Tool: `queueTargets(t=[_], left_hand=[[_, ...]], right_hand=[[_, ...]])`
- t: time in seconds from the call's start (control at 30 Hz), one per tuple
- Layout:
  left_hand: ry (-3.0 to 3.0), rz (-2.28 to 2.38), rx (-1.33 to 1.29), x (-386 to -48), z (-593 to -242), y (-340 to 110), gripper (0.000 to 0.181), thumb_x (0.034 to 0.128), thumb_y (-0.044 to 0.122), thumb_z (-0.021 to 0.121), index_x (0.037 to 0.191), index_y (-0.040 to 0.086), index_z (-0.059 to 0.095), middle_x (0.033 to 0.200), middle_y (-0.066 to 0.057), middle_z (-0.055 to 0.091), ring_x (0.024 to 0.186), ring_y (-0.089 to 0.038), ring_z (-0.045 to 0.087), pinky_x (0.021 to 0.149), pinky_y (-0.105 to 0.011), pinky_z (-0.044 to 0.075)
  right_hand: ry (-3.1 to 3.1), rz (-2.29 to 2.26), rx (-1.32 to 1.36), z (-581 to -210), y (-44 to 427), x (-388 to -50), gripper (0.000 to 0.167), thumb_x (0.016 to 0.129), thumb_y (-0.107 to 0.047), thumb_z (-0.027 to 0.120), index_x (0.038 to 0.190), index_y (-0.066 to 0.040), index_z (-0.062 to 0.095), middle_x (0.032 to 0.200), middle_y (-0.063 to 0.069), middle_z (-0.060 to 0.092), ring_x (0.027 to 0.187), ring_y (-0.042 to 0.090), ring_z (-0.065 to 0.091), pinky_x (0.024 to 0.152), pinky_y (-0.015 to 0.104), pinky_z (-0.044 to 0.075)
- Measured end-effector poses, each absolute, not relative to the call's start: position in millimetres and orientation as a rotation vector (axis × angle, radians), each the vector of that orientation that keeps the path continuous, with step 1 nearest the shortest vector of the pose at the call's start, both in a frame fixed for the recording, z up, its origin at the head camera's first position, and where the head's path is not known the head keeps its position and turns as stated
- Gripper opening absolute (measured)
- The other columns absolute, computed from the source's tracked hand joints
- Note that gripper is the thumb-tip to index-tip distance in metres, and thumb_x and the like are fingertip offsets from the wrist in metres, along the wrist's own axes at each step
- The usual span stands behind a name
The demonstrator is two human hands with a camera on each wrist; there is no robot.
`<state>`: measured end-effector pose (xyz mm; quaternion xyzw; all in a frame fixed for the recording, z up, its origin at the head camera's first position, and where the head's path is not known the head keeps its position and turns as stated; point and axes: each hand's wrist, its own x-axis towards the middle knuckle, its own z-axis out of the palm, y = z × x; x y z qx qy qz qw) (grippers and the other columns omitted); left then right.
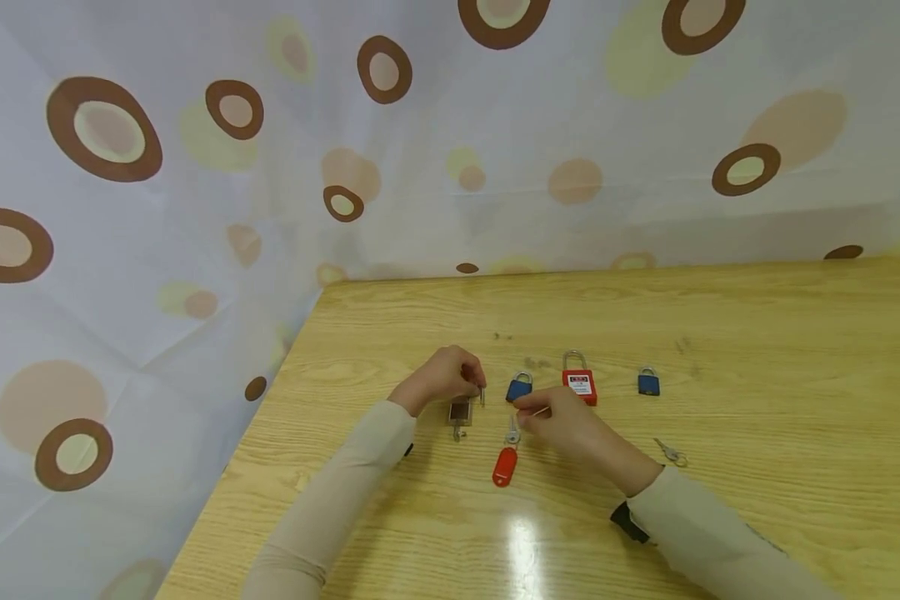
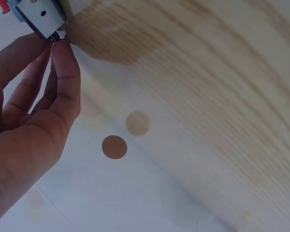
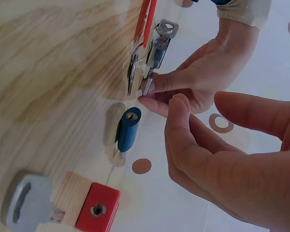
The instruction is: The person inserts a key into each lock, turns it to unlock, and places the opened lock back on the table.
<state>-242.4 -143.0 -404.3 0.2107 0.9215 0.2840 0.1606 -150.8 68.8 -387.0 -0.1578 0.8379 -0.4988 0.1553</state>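
A small clear-bodied padlock (image 1: 460, 412) has a key (image 1: 459, 433) in its lower end. My left hand (image 1: 446, 375) pinches its shackle between thumb and fingertips, as the right wrist view also shows at the padlock (image 3: 158, 50). Hovering beside a blue padlock (image 1: 519, 390), my right hand (image 1: 566, 421) has its thumb and fingers apart and nothing between them (image 3: 232, 159). Below its fingertips in the head view lies a key (image 1: 512, 435) with a red tag (image 1: 503, 467). In the left wrist view my left hand (image 2: 34, 101) hides part of the shackle.
A red padlock (image 1: 579, 385) with a white label stands out right of the blue one. Farther right lie another blue padlock (image 1: 648, 382) and loose keys (image 1: 671, 453). The wooden table (image 1: 780, 375) meets a patterned cloth (image 1: 517, 200) at its back and left.
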Motion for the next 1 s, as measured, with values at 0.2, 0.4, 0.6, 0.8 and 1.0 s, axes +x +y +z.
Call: queueTargets(t=[0.2, 0.4, 0.6, 0.8, 1.0], left_hand=[[2.666, 0.775, 0.586, -241, -407, -141, 0.004, 0.0850, 0.000, 0.070, 0.088, 0.003, 0.070, 0.079, -0.003, 0.063, 0.070, -0.012, 0.055, 0.064, -0.023, 0.047], [2.731, 0.774, 0.513, -234, -406, -140, 0.009, 0.0907, 0.006, 0.065, 0.098, 0.001, 0.067, 0.088, -0.007, 0.063, 0.078, -0.017, 0.057, 0.071, -0.029, 0.049], [2.813, 0.786, 0.444, -217, -393, -125, 0.013, 0.0954, 0.011, 0.061, 0.103, 0.001, 0.063, 0.090, -0.007, 0.061, 0.079, -0.018, 0.056, 0.070, -0.031, 0.049], [2.816, 0.652, 0.480, -190, -382, -102, 0.018, 0.0909, 0.013, 0.067, 0.075, 0.006, 0.066, 0.065, 0.001, 0.057, 0.055, -0.010, 0.048, 0.051, -0.022, 0.040], [2.764, 0.454, 0.454, -173, -388, -84, 0.042, 0.0824, 0.020, 0.077, 0.050, 0.010, 0.054, 0.043, 0.007, 0.037, 0.044, -0.008, 0.031, 0.044, -0.021, 0.025]], right_hand=[[2.421, -1.444, -0.467, -392, 78, -152, 0.028, 0.095, -0.004, 0.057, 0.119, 0.010, 0.062, 0.113, 0.022, 0.065, 0.097, 0.030, 0.062, 0.079, 0.039, 0.052], [2.425, -1.452, -0.474, -397, 82, -153, 0.027, 0.095, -0.006, 0.058, 0.118, 0.009, 0.063, 0.111, 0.020, 0.066, 0.096, 0.027, 0.062, 0.079, 0.037, 0.052], [2.427, -1.482, -0.443, -396, 85, -152, 0.027, 0.095, -0.005, 0.057, 0.116, 0.011, 0.062, 0.103, 0.018, 0.068, 0.093, 0.026, 0.064, 0.077, 0.037, 0.053], [2.419, -1.491, -0.430, -392, 91, -151, 0.029, 0.095, -0.006, 0.058, 0.119, 0.011, 0.061, 0.106, 0.019, 0.067, 0.096, 0.029, 0.063, 0.079, 0.038, 0.053], [2.438, -1.485, -0.436, -392, 94, -151, 0.028, 0.095, -0.006, 0.059, 0.117, 0.011, 0.062, 0.105, 0.019, 0.067, 0.095, 0.028, 0.063, 0.077, 0.037, 0.053]])
